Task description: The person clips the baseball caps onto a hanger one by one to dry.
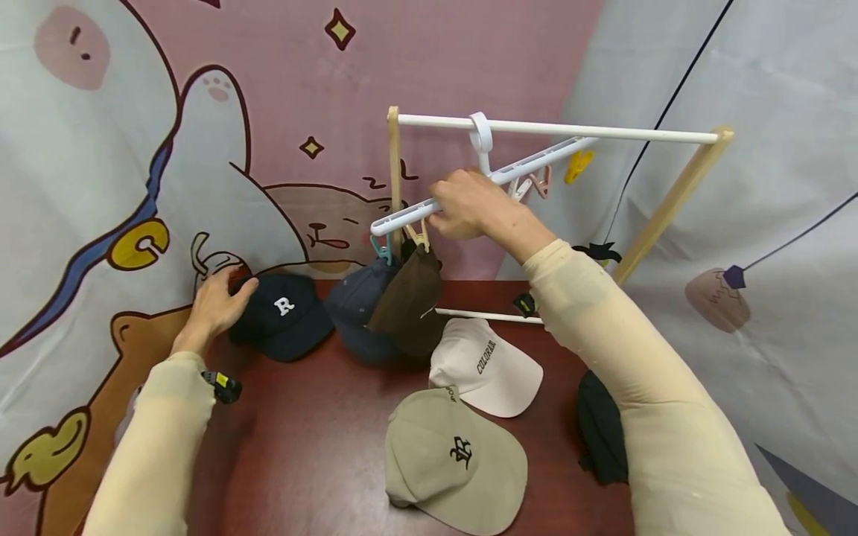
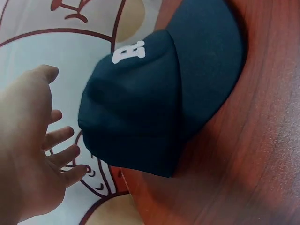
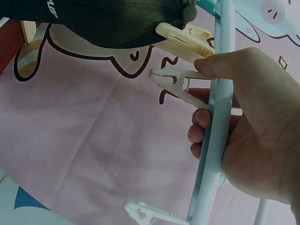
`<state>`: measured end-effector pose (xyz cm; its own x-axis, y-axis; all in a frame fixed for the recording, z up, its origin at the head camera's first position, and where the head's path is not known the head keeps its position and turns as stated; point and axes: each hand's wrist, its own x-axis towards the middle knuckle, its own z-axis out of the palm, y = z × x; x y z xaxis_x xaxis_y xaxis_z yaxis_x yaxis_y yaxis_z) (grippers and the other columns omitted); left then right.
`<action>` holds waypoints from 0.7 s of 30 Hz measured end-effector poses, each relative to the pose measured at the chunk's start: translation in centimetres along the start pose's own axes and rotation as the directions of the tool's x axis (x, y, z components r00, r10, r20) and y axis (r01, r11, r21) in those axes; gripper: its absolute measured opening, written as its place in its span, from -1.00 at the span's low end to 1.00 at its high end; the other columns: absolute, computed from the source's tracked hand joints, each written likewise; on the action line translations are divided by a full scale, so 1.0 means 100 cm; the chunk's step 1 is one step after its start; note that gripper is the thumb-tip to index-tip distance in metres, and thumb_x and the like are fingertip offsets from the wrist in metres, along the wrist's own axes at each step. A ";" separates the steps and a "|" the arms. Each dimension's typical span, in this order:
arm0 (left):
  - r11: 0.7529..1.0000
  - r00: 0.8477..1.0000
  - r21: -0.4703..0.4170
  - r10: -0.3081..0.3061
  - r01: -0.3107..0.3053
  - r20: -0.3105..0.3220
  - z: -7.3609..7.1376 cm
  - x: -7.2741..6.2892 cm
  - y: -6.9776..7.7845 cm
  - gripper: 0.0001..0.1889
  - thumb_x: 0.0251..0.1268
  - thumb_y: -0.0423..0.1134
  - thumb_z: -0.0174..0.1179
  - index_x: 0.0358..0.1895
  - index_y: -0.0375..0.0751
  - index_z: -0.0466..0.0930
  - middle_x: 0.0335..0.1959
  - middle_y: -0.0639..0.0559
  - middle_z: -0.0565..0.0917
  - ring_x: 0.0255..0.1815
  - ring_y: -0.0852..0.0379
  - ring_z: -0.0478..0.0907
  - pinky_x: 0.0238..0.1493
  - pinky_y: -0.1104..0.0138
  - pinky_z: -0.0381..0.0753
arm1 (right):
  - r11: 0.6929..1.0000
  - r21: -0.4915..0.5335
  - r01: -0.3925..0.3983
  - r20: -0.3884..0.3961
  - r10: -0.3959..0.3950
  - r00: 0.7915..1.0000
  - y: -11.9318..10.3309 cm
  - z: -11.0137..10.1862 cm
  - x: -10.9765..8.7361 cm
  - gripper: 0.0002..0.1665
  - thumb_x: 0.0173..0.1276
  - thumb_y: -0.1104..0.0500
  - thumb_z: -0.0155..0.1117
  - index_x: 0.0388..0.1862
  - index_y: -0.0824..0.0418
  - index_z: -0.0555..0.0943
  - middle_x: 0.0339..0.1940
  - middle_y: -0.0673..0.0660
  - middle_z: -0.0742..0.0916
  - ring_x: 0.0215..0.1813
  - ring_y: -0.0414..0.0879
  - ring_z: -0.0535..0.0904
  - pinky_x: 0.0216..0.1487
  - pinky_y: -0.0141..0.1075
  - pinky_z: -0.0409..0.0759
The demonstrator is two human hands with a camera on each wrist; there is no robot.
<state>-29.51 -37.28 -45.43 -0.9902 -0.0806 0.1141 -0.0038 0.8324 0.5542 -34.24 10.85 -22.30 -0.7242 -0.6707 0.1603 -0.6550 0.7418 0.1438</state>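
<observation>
At the far side of the table [image 1: 302,447], a rack [image 1: 643,134] bears a white hanger [image 1: 512,172]; a navy R cap [image 1: 281,324] lies far left, and right of it hangs a brown cap [image 1: 410,309]. The left hand [image 1: 217,307], fingers loosely spread and empty, is beside the navy R cap; the right hand [image 1: 471,205] curls its fingers round the hanger, near a cream clip [image 1: 419,237].

Head view bright; soft glare on tabletop [image 1: 302,454]; wrist views dimmer; shadow beside navy cap [image 2: 133,108]
</observation>
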 end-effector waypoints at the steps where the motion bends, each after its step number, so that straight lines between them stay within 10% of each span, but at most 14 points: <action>1: 1.000 1.000 0.003 -0.010 0.010 0.010 0.001 0.002 -0.003 -0.14 0.81 0.23 -0.07 0.73 -0.49 0.18 0.67 -0.68 0.29 0.69 -0.67 0.21 0.67 -0.45 0.20 | 1.000 -0.001 0.000 -0.001 0.000 1.000 0.000 0.000 0.000 -0.68 0.48 0.04 0.34 -0.43 0.11 0.49 -0.46 0.09 0.57 -0.31 0.15 0.59 -0.06 0.15 0.72; 15: 0.966 0.958 -0.121 -0.201 0.228 0.203 0.006 0.008 -0.023 0.06 0.75 0.47 -0.27 0.83 -0.42 -0.06 0.80 -0.64 0.03 0.78 -0.74 -0.05 0.72 -0.51 0.05 | 1.000 -0.004 -0.003 0.002 0.003 1.000 -0.001 0.000 0.001 -0.67 0.50 0.03 0.35 -0.43 0.09 0.48 -0.46 0.07 0.56 -0.30 0.16 0.62 0.00 0.15 0.71; 21: 0.955 0.962 -0.159 -0.227 0.250 0.151 0.010 0.014 -0.025 0.03 0.67 0.46 -0.04 0.79 -0.36 0.18 0.78 -0.58 0.17 0.78 -0.64 0.08 0.71 -0.44 0.15 | 1.000 -0.006 -0.007 0.015 0.007 1.000 -0.001 -0.001 0.001 -0.67 0.51 0.03 0.36 -0.43 0.09 0.48 -0.47 0.05 0.55 -0.32 0.13 0.59 -0.02 0.13 0.71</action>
<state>-31.01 -38.91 -47.51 -0.9730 -0.1832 -0.1407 -0.2291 0.6878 0.6888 -34.22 10.68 -22.22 -0.7322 -0.6650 0.1469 -0.6484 0.7467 0.1485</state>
